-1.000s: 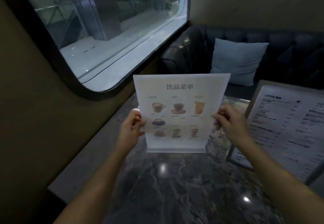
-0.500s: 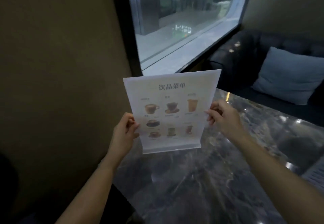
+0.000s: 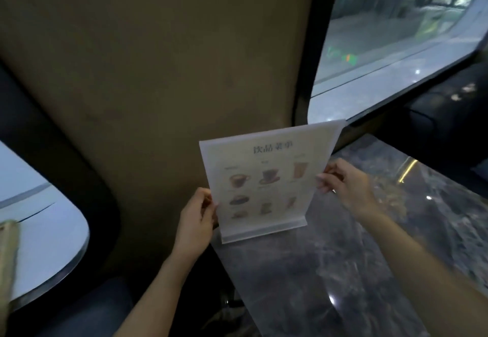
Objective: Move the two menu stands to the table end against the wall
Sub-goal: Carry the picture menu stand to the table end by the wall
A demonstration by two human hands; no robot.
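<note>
Nearest to me: both bare forearms reach forward over the dark grey veined marble tabletop [image 3: 343,270]. The table's left edge runs diagonally from low centre up toward the wall; left of that edge the floor gap is dark and I cannot make out what lies in it.

My left hand [image 3: 196,220] is closed on the lower left edge of the clear acrylic menu stand with the pale drinks sheet [image 3: 266,181], thumb in front, fingers behind. My right hand [image 3: 343,183] pinches the stand's right edge about mid-height, fingertips [image 3: 323,179] on the front face.

The stand is upright, tilted slightly. Its base strip sits at the table's far left corner, just beside the wall; I cannot tell whether the base touches the marble or hangs just above it.

Open marble lies to the right of the stand and back toward me.

Beyond: the olive-brown matte wall panel [image 3: 158,86] stands right behind the stand. Upper right, a black-framed window [image 3: 396,46]; below it a dark upholstered seat [image 3: 435,115]. Far left, a second rounded pane [image 3: 39,231].
</note>
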